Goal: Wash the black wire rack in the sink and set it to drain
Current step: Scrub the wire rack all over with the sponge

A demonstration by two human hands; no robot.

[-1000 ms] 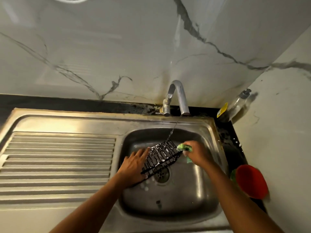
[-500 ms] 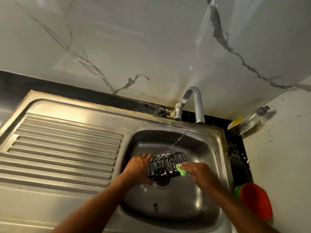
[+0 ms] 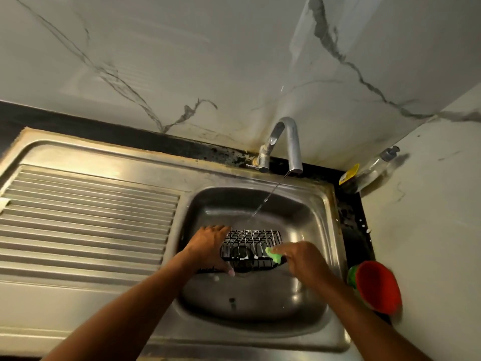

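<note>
Black wire rack (image 3: 251,247) sits low in the steel sink (image 3: 312,222), roughly mid-basin and over the drain, long side running left to right. White suds cling to several wires.

Left hand (image 3: 208,250): clamped on the rack's left end, fingers over the far edge and thumb down at the near edge. It grips the rack.

Right hand (image 3: 299,259): fingers curled, pinching a green sponge (image 3: 273,255) against the rack's right end. The sponge touches the wires at the near-right corner.

Tap (image 3: 286,142) is at the back rim, spout over the basin. A thin water stream (image 3: 268,196) slants down and left, landing at or just behind the rack's far edge (can't tell which).

Ribbed drainboard (image 3: 86,217) lies left of the basin, same steel sheet.

Right of the sink is a narrow strip of black tabletop (image 3: 356,230) with white flecks on it. A red bowl (image 3: 377,286) is at the near end, tilted, with something green tucked just behind its left edge. A clear pump bottle (image 3: 374,169) with a yellow label is in the far corner, leaning into the wall.

Walls are white marble with grey veins.
</note>
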